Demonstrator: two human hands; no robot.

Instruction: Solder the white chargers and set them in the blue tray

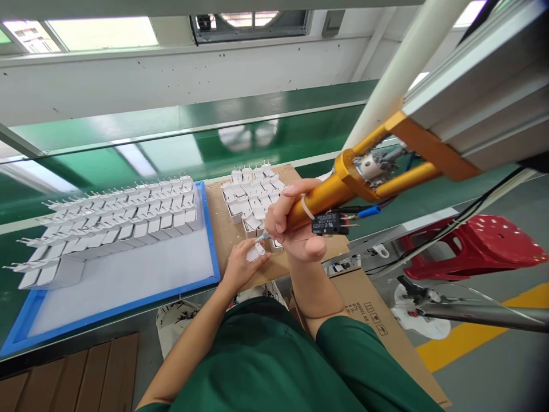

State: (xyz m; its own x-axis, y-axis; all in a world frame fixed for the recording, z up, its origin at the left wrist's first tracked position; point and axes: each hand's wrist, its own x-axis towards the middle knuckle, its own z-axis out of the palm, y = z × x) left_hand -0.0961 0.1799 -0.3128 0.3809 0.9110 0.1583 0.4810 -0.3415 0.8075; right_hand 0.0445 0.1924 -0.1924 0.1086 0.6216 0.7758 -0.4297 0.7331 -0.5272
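Observation:
My left hand [240,266] is closed on a small white plug adapter [256,252] above the cardboard, fingers and thumb on its sides. My right hand [295,220] wraps round a gold cylindrical tool [328,195] that slants down from a grey metal arm. A black micro switch [330,224] is strapped to this tool near my thumb. The narrow tip [263,236] of the tool points at the adapter; whether they touch, I cannot tell. Just beyond my hands, several white plug adapters [253,193] stand grouped on a cardboard sheet [211,201], pins up.
At the left, a blue-rimmed tray [210,246] carries rows of white adapters [141,209]. The grey arm [484,91] fills the upper right. Cables [463,214] hang at the right, near a red stool [493,246]. A cardboard box [377,320] sits below my right arm.

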